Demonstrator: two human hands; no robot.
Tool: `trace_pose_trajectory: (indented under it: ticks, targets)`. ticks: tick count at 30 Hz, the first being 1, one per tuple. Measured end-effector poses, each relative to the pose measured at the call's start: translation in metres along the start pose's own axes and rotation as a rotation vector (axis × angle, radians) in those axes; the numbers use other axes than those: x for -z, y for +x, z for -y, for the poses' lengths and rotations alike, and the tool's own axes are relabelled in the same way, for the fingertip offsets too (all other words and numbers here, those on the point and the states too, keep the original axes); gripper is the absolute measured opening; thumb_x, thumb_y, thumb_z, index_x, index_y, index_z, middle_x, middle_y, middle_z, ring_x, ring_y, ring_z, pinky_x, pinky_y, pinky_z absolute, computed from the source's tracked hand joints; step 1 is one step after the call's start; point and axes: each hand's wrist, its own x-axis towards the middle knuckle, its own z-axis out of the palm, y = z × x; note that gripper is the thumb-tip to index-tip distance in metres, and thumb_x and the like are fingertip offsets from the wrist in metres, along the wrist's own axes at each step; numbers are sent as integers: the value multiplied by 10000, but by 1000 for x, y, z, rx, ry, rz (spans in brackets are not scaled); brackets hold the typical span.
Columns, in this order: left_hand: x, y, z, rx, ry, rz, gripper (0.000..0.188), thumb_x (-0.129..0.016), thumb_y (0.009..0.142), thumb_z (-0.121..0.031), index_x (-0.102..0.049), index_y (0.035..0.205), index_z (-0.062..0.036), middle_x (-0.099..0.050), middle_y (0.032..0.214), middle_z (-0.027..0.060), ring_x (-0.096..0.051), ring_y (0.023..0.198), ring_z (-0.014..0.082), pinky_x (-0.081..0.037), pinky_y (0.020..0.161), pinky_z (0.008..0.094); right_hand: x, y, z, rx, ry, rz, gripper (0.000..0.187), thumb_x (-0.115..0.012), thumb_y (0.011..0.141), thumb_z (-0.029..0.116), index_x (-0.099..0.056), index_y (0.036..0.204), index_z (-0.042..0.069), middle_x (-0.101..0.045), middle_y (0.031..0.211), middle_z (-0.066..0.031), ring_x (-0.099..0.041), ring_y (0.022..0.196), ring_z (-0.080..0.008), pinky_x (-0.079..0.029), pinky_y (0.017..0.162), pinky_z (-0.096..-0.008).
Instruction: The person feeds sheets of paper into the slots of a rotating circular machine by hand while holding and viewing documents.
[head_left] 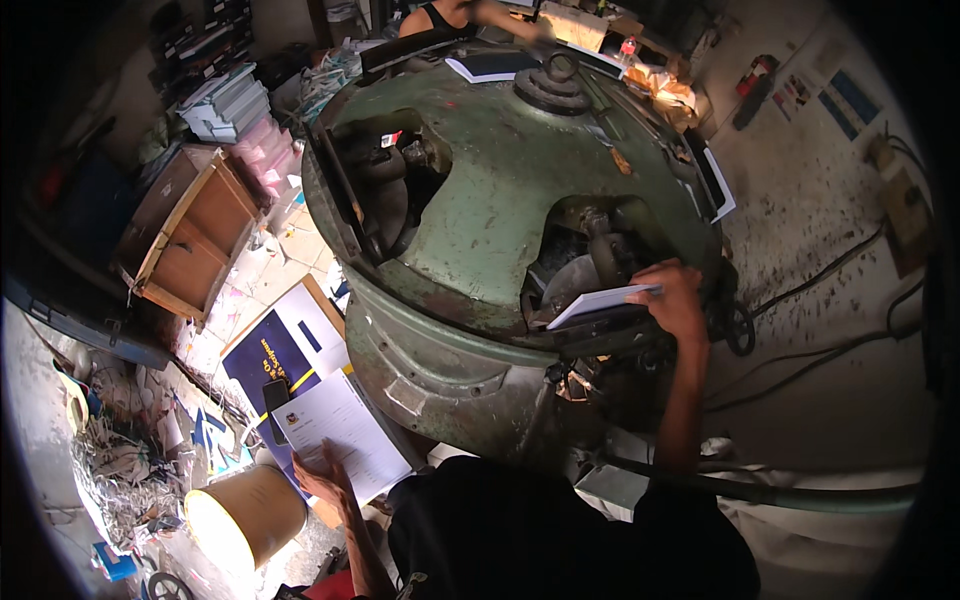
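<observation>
Cluttered workshop floor (830,200), big green machine (500,190) in middle. Right hand (675,298) pinching white sheet stack (600,303) at machine opening; likely light, bendy, best held at edge. Left hand (325,472) flat on printed sheets (345,430), nothing gripped.

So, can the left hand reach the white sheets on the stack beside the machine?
Probably yes: the left hand already rests on the edge of the white sheets, and nothing lies between them.

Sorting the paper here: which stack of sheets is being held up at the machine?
The white stack pinched in the right hand at the green machine's opening; the left hand rests on another stack lying flat.
</observation>
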Motion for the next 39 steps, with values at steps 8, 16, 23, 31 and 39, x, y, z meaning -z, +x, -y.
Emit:
trace_pose_trajectory:
  ticks: [8,16,23,31,39]
  targets:
    - [76,40,-66,194,-648,86,345,-624,967,-270,-597,1035,67,-654,865,152,-588,758,204,-489,723,335,-10,-8,-10,-220,-16,97,202,-820,644,106,-785,837,155,-722,994,-27,-556,1096,-228,-292,992,-414]
    - [156,79,-142,29,-1108,287,223,-585,997,-209,-611,1011,12,-615,820,-5,-497,730,60,-361,645,218,-6,5,21,-159,15,164,325,-828,686,112,-749,1002,125,-720,1005,-87,-621,1024,-247,-423,913,-404]
    - [157,55,-227,336,-1688,524,210,-573,1006,-232,-611,993,-26,-631,911,-9,-502,843,45,-376,789,222,-21,12,127,143,1232,853,885,-880,718,200,-400,1432,-10,-653,1190,-152,-619,1112,-209,-496,923,-329]
    - [140,14,-235,542,-1568,1091,304,-614,981,-265,-594,1210,-66,-706,956,53,-626,855,96,-493,814,290,-28,5,143,-77,1168,584,268,-636,940,93,-616,1158,-62,-700,977,-73,-629,868,-79,-491,783,-234]
    - [70,32,-151,-64,-747,481,615,-789,813,-296,-527,1254,42,-624,1178,241,-615,1114,340,-501,945,425,35,-3,116,-15,716,109,251,-602,966,164,-598,1108,-43,-665,959,-99,-587,876,-110,-472,776,-276]
